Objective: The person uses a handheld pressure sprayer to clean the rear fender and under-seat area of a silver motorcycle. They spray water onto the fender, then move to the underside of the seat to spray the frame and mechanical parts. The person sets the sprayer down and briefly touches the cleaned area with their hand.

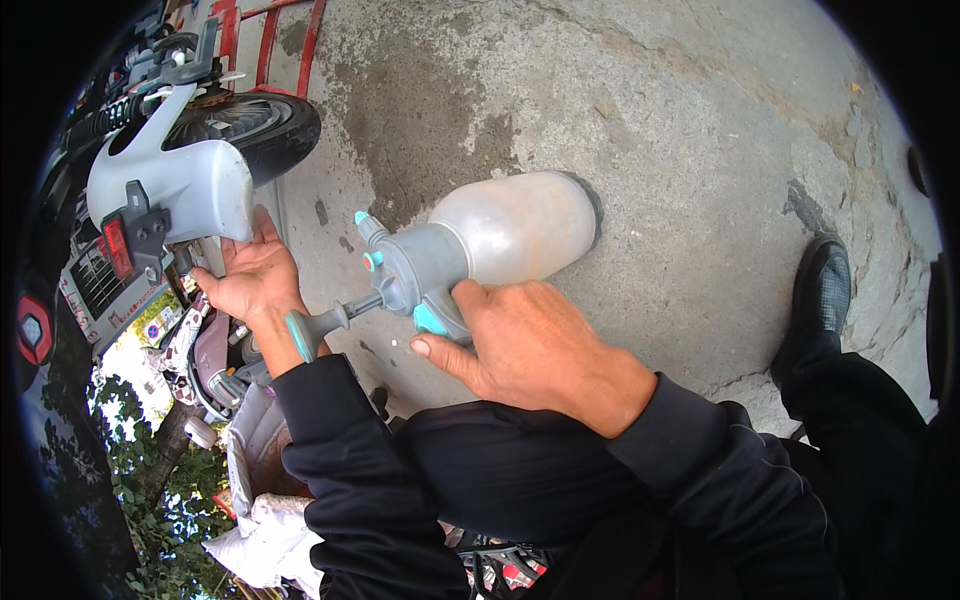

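Note:
My right hand [545, 350] is closed around the grey handle of a pump sprayer [520, 228], its thumb beside the turquoise trigger [429, 320]. The sprayer's whitish, translucent bottle lies tilted to the right, and its small turquoise-tipped nozzle [368, 226] points up and left. A grey plunger handle [318, 330] sticks out toward my left wrist. Palm up, my left hand [258, 282] has its fingers apart at the lower edge of a light grey rear fender [205, 185]. Some fingertips are partly hidden by the fender. A red reflector [117, 246] sits on its dark bracket.
Behind the fender is a black tyre [285, 135], with a red metal frame [265, 50] beyond. Concrete ground [680, 120] with a dark damp patch [420, 120] spreads ahead. My black shoe [825, 295] is at right. Another two-wheeler [210, 360] and a white sack [270, 545] are at lower left.

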Demonstrator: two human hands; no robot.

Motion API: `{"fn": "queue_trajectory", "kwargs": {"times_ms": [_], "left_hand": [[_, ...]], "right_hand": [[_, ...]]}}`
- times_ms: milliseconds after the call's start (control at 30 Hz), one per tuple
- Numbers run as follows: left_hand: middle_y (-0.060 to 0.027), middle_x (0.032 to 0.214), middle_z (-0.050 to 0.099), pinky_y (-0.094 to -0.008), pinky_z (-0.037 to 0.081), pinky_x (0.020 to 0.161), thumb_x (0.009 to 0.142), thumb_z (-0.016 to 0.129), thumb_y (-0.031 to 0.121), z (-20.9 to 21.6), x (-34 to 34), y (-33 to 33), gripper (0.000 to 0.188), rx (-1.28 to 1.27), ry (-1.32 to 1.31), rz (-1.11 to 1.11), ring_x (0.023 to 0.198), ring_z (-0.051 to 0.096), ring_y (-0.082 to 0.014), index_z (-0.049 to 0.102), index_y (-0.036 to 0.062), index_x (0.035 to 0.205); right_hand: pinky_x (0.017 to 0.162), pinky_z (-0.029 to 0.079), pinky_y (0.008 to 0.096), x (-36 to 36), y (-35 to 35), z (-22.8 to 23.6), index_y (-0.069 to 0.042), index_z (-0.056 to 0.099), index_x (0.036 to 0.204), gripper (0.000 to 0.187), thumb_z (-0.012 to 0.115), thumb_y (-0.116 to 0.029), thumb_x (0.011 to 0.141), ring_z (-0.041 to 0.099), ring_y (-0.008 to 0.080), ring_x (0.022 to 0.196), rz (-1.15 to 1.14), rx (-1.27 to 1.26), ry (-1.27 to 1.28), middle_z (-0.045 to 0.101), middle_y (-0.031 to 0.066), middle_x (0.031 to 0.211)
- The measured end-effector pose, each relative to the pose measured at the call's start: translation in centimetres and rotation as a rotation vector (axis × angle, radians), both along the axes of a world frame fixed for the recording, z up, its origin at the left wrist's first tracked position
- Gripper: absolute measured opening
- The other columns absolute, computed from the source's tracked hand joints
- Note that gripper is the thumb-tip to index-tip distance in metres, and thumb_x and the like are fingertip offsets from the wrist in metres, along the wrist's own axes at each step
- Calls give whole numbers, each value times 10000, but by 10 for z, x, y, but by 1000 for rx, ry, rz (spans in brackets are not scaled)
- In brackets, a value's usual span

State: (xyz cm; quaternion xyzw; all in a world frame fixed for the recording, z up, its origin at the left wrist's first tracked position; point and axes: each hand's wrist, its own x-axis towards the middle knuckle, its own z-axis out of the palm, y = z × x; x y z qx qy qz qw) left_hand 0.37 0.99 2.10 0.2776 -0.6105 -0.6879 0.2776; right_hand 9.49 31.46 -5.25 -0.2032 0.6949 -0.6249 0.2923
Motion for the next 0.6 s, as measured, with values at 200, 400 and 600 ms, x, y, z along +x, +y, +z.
{"fn": "queue_trajectory", "kwargs": {"times_ms": [200,400,600], "left_hand": [[-237,1645,346,-529,240,1275,1029,310,707,-12,-2,0,900,124,-98,-27,1538,318,-385,386,-22,1551],[-285,1670,264,-544,232,1279,1033,317,714,-23,-3,-5,938,205,-152,-124,1584,209,-413,223,-12,1620],[-315,1650,278,-571,276,1259,1031,306,724,-24,-3,-8,934,181,-157,-137,1565,250,-434,227,6,1622]], "right_hand": [[626,552,518,2,-2,4,86,626,859,582,647,-481,987,690,455,637,-75,-62,45,648,266,632],[631,521,540,2,0,9,71,603,902,565,664,-484,982,666,470,681,-60,-127,20,642,265,697],[631,518,545,3,-1,11,61,602,929,528,669,-460,979,664,473,681,-98,-158,55,656,263,716]]}}
